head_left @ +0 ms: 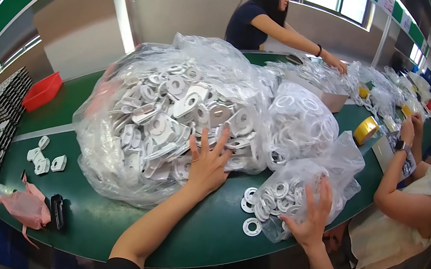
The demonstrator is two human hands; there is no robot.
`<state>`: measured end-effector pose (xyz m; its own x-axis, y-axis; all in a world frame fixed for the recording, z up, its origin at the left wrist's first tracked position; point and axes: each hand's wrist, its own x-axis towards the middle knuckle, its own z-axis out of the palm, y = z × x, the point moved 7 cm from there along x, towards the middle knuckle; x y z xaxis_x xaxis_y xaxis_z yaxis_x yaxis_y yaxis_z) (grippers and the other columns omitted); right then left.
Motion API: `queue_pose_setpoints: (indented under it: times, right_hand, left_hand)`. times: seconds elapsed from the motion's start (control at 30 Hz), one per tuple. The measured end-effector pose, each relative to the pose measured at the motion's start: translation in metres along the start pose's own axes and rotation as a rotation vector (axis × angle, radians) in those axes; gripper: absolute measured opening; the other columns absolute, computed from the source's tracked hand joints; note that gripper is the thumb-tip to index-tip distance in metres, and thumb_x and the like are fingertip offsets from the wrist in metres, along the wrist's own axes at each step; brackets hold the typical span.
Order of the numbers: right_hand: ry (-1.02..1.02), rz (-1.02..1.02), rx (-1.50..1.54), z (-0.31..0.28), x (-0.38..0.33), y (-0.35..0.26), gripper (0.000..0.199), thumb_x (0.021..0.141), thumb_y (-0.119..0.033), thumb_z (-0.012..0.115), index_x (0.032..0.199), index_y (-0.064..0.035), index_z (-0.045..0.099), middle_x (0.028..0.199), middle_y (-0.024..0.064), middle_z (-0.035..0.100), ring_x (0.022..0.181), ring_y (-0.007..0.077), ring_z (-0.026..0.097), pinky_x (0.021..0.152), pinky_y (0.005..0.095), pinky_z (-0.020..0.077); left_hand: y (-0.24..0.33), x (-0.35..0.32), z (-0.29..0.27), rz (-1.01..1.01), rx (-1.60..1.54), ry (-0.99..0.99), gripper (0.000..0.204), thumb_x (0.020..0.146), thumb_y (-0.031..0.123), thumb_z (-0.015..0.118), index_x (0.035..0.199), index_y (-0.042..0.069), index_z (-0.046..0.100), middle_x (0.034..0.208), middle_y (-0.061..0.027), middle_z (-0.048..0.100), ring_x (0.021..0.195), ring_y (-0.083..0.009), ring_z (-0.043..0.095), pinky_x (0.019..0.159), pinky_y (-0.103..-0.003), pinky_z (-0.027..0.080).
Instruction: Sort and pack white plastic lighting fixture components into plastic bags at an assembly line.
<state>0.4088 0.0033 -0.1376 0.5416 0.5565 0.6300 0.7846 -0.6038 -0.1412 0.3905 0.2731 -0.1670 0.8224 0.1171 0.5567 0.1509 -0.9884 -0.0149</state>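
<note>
A big clear plastic bag (107, 168) lies spread wide on the green table, heaped with white plastic parts (174, 110) that have round holes. My left hand (209, 162) rests with spread fingers against the near right side of that heap. To the right, a smaller clear bag (340, 155) holds white plastic rings (280, 190), some spilling from its mouth. My right hand (312, 213) lies against this bag, fingers apart. Several loose rings (252, 226) sit on the table between the hands. Behind the small bag stands another clear bag of white rings (301, 115).
At the left are a red bin (43, 90), stacked dark trays (3, 110), loose white parts (41, 162), a pink pouch (28, 206) and a black object (57, 212). Yellow tape (365, 130) stands at the right. One co-worker (262, 23) is across the table, another (411, 190) at the right.
</note>
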Motion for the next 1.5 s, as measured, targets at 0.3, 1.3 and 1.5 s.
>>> queue_pose_setpoints:
  times: [0.3,1.3,1.5]
  right_hand:
    - [0.197,0.125,0.179,-0.008,-0.016,0.035,0.080,0.084,-0.063,0.047,0.136,-0.0026,0.039,0.144,0.0224,0.029,0.131,0.0404,0.028,0.107,0.0490,0.0201]
    - [0.106,0.573,-0.185,-0.007,-0.028,0.108,0.046,0.084,-0.034,0.059,0.119,-0.0048,0.052,0.115,0.0172,0.051,0.107,0.0366,0.050,0.083,0.0434,0.0430]
    - [0.339,0.788,-0.088,-0.016,-0.049,0.130,0.058,0.072,-0.031,0.074,0.113,-0.0026,0.044,0.111,0.0191,0.051,0.096,0.0382,0.055,0.082,0.0440,0.0434]
  left_hand:
    - [0.014,-0.018,-0.024,0.034,-0.211,-0.044,0.064,0.065,0.043,0.069,0.120,0.014,0.056,0.146,-0.0175,0.027,0.135,-0.0471,0.013,0.104,-0.066,0.006]
    - [0.075,-0.118,-0.264,0.895,-0.615,0.408,0.012,0.079,0.017,0.063,0.086,0.006,0.064,0.092,-0.0126,0.064,0.085,-0.0257,0.062,0.076,-0.040,0.052]
    - [0.114,-0.090,-0.100,0.457,-0.690,-0.167,0.047,0.081,0.015,0.062,0.126,0.009,0.051,0.126,-0.0126,0.050,0.110,-0.0312,0.049,0.091,-0.040,0.043]
